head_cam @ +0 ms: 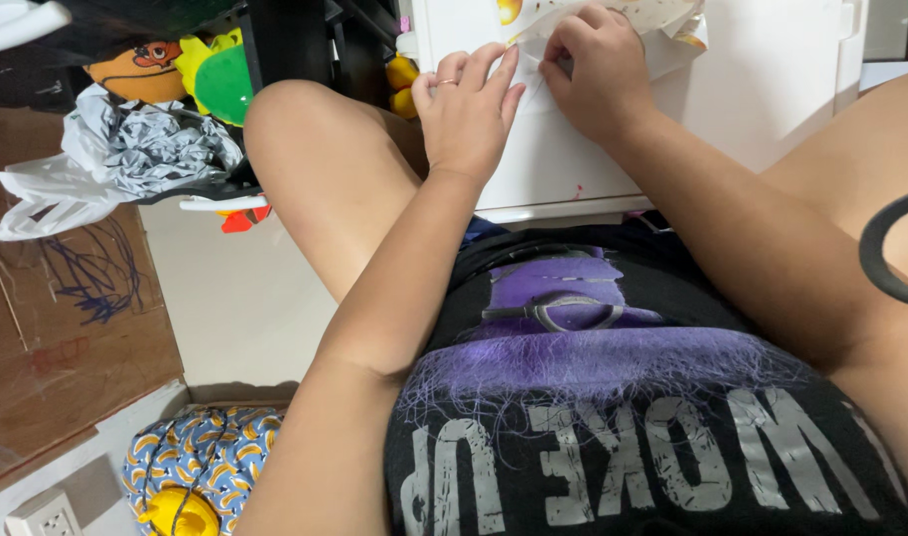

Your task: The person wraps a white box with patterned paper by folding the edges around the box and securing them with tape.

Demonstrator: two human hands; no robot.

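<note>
On the white table point(672, 119), the left hand point(467, 114) is lying flat, pinning the paper point(662, 25) steady, while the right hand point(593, 69) is pinching its near edge with curled fingers.

The sheet of paper point(613, 15) on the white counter point(771, 89) runs off the top edge, so its full shape cannot be told. The right hand point(593, 69) covers the part of the paper just below that edge, and its fingertips are tucked under, out of sight. Left of the counter, the yellow toy point(402, 84) is half hidden behind the knee point(305, 129). The orange toy point(136, 69) is cut by dark shelving above.
</note>
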